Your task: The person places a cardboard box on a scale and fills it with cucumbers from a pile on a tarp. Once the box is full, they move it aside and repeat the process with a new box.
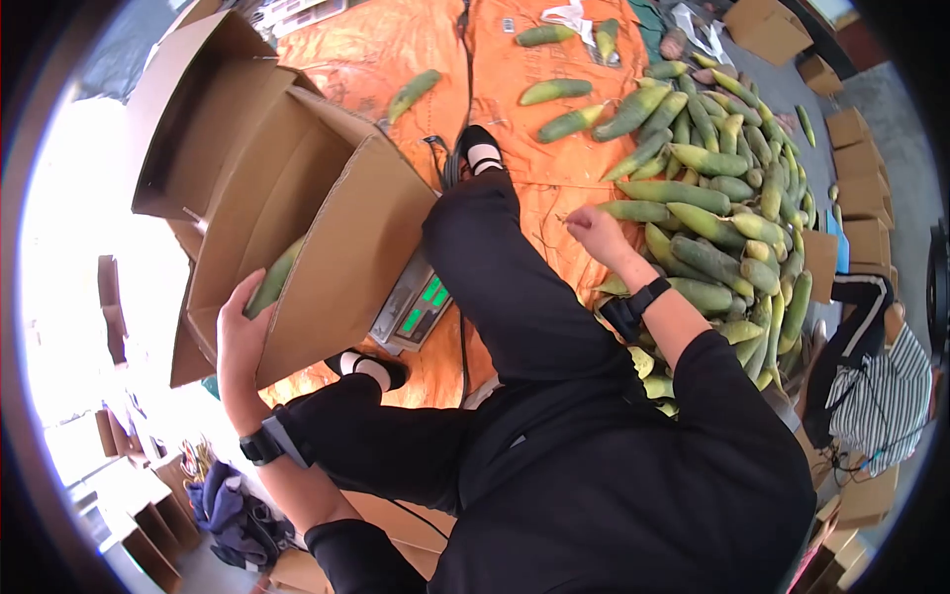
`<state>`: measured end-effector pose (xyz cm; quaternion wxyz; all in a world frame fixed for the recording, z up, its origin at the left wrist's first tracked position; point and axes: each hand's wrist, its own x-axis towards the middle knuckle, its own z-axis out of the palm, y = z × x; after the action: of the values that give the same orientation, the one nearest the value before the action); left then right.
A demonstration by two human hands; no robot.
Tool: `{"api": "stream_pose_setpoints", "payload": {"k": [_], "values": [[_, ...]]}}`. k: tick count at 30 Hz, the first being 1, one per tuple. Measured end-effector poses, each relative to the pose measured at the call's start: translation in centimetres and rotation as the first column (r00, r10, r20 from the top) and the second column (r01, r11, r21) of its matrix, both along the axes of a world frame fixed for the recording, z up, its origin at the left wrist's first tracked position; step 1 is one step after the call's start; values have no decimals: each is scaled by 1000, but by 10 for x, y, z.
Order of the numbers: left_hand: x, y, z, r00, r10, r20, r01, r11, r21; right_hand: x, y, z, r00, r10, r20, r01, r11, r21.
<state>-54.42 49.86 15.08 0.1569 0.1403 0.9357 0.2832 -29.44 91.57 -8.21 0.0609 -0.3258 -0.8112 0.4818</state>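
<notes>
My left hand [242,332] is wrapped round a green radish [275,280] at the near opening of a large cardboard box [346,257]. Part of the radish is hidden behind the box's side. The box stands open over a scale [414,305] with green lit digits. My right hand [597,234] is held at the left edge of a big pile of green radishes [703,252], its fingers curled together near one radish tip. Whether anything small is between those fingers cannot be made out.
An orange sheet [366,49] covers the floor, with several loose radishes and a dark cable on it. Cardboard boxes [863,193] line the right side. Another person [871,386] in a striped top is at the right. Dark clothing [233,510] lies at lower left.
</notes>
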Motion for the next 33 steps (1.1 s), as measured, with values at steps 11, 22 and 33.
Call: {"api": "stream_pose_setpoints", "payload": {"k": [11,22,33], "values": [[-8,-9,-30,925,-2,380,-55,989,138,103,42,-70,792,-19,611,-80,988,134],[23,2,-8,982,119,-148,-65,943,326,75,108,-52,670,-204,714,-362,749,554],[42,24,-13,889,239,-390,-117,944,310,46,119,-90,693,-86,716,-625,423,656]]}}
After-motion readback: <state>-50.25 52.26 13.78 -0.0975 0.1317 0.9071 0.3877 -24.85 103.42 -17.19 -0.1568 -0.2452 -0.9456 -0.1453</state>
